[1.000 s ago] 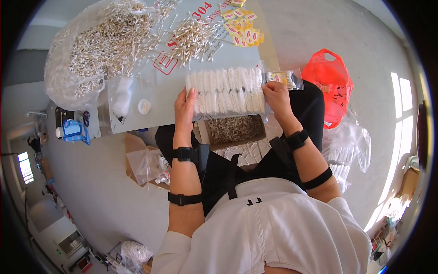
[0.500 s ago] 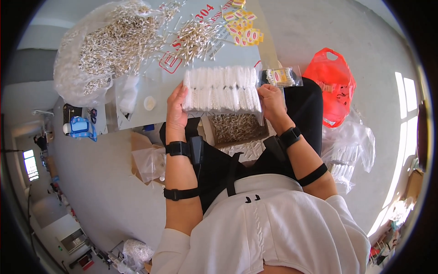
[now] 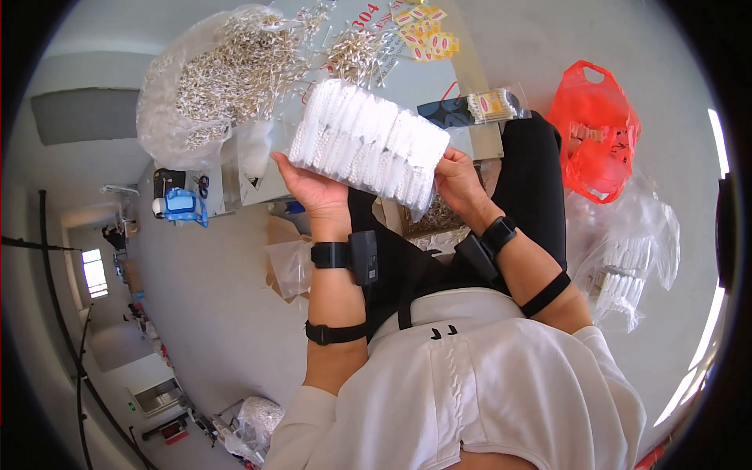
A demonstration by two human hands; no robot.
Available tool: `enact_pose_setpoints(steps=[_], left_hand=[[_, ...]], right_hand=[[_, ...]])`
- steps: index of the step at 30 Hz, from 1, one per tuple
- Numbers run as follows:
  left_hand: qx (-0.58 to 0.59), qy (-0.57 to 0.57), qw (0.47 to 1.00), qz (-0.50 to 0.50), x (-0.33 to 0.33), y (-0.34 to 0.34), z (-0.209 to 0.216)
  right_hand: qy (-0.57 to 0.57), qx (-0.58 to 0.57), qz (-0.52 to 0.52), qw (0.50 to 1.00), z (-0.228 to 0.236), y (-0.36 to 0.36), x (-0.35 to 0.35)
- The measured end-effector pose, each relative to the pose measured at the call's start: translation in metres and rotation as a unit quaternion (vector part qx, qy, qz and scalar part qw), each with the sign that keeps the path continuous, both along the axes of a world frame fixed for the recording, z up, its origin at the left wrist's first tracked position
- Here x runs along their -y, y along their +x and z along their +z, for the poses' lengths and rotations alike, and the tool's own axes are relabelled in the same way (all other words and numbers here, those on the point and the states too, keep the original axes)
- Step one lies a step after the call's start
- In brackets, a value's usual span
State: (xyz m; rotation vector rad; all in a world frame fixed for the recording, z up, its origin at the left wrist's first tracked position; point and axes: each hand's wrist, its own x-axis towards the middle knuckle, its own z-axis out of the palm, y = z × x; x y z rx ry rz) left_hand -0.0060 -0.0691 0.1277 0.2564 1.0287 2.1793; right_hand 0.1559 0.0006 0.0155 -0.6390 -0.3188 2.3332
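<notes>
Between my two hands is a clear plastic pack of cotton swabs (image 3: 364, 141), filled with rows of white tips and tilted down toward the right. My left hand (image 3: 317, 196) supports it from below at its left end, palm up, with the fingers hidden underneath. My right hand (image 3: 466, 188) pinches the lower right corner. Beyond that corner lies a small clear packet of swabs with a yellow label (image 3: 491, 106), near the table edge. Behind the pack, loose cotton swabs (image 3: 352, 59) are heaped on the table.
A large clear bag of loose swabs (image 3: 227, 90) stands on the table (image 3: 423, 86) at the left. Yellow cards (image 3: 431, 43) lie at the far side. An open box of swabs (image 3: 435, 219) is below. A red bag (image 3: 591, 133) and clear bags (image 3: 627, 251) sit to the right.
The pack has turned clockwise, its left end raised and its right end lowered. My left hand has shifted from gripping its side to lying palm up beneath it. The whole view has shifted slightly.
</notes>
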Motion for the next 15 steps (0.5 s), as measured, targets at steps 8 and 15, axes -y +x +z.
enact_pose_setpoints(steps=[8,15], left_hand=[[-0.092,-0.025,0.995,-0.037,-0.003,0.039,-0.013],[-0.151,-0.026,0.985,-0.073,0.000,0.037,-0.031]], right_hand=[[0.098,0.065,0.031,0.993,-0.012,0.000,0.011],[0.117,0.091,0.017,0.989,-0.009,-0.003,0.013]])
